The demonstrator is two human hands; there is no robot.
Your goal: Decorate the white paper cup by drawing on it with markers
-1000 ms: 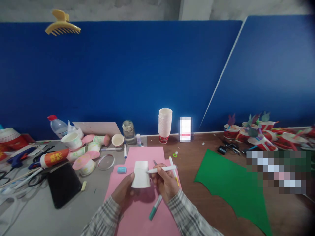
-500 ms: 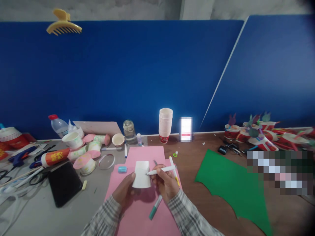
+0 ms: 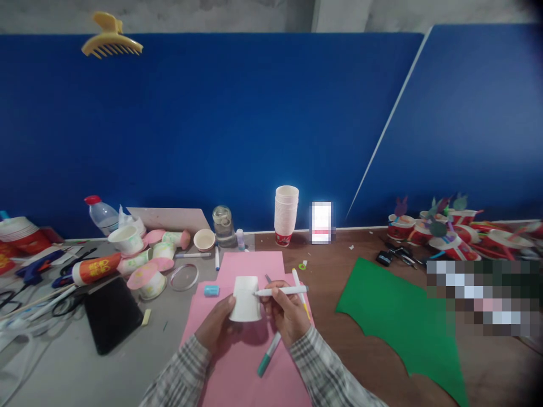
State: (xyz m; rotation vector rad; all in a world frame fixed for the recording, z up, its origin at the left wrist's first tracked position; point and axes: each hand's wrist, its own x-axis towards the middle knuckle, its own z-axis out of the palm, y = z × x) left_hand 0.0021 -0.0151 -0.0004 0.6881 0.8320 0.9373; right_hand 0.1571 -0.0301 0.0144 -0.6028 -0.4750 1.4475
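Observation:
A plain white paper cup (image 3: 245,299) is held over pink paper, its wider end toward me. My left hand (image 3: 218,322) grips the cup's left side, thumb on the wall. In my right hand (image 3: 286,314) a white marker (image 3: 282,291) is pinched, lying nearly level, its tip at the cup's right part. The right fingers also reach the cup's right edge. Beneath both hands lies the pink paper (image 3: 237,367). On it are a green-capped marker (image 3: 269,355), a yellow-and-white marker (image 3: 302,297) and a light blue cap-like piece (image 3: 211,290).
A stack of paper cups (image 3: 286,215) stands at the back beside a glass jar (image 3: 223,226). Green paper (image 3: 399,316) lies at right, near decorated red cups (image 3: 401,226). At left are a black tablet-like slab (image 3: 113,314), a tape ring (image 3: 184,277) and pink-and-white cups (image 3: 148,280).
The marker has swung slightly to a more level angle, its back end shifted right. My left hand still holds the cup in almost the same place.

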